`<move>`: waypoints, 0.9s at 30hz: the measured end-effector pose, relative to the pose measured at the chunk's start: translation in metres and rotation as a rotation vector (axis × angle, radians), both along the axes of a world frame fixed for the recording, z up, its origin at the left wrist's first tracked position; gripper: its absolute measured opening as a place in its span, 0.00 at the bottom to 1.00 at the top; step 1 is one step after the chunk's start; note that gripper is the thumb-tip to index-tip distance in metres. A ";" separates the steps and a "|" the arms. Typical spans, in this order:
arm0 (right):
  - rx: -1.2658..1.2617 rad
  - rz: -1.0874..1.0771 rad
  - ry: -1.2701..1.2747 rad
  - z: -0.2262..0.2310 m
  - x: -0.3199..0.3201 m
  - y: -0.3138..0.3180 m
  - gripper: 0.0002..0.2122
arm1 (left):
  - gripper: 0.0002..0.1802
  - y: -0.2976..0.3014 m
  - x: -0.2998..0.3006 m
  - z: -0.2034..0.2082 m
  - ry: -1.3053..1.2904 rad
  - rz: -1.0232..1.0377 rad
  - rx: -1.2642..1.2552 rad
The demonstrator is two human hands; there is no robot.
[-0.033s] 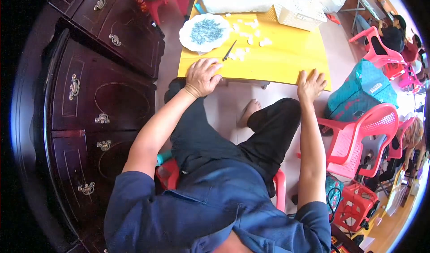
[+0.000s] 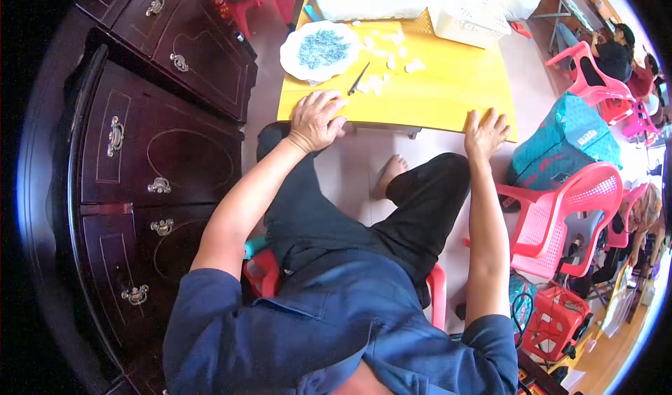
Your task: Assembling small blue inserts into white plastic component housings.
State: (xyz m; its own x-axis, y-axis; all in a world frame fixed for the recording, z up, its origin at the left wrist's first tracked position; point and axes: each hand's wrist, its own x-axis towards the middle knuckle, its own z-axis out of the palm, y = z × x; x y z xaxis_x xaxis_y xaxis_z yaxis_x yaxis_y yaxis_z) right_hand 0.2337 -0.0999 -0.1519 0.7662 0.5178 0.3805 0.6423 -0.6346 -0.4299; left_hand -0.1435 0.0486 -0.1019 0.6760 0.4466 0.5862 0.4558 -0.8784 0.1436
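My left hand rests on the near left edge of a yellow table, fingers stretched forward and holding nothing. At the near right corner my right hand lies on the edge with its fingers spread. Just beyond my left hand is a pair of dark tweezers, or a similar slim pointed tool. A white scalloped plate holds a heap of small blue-grey pieces. Several small white pieces are scattered to the right of the plate.
A white plastic basket and a large white bag stand along the table's far side. Dark wooden cabinets line my left. To the right are a teal bag, pink plastic chairs and a red crate. Other people sit farther off.
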 end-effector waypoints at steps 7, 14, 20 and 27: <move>-0.103 -0.024 -0.018 0.003 0.010 -0.001 0.35 | 0.20 0.003 0.006 0.001 -0.061 -0.011 -0.006; -0.042 -0.029 -0.042 0.008 0.004 0.008 0.32 | 0.21 -0.033 0.058 0.004 -0.111 -0.216 0.093; 0.381 0.202 -0.174 0.031 -0.040 0.029 0.26 | 0.07 -0.011 0.095 -0.024 -0.040 -0.336 0.036; 0.558 0.399 -0.161 0.092 -0.068 0.077 0.14 | 0.08 -0.003 0.091 0.004 -0.055 -0.452 -0.013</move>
State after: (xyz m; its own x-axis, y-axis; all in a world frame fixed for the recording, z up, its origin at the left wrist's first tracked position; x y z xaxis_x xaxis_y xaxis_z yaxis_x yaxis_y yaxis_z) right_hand 0.1654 -0.0228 -0.0596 0.4707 0.4418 0.7637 0.8629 -0.0498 -0.5029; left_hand -0.0524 0.0457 -0.0979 0.7726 0.1210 0.6232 0.0181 -0.9855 0.1690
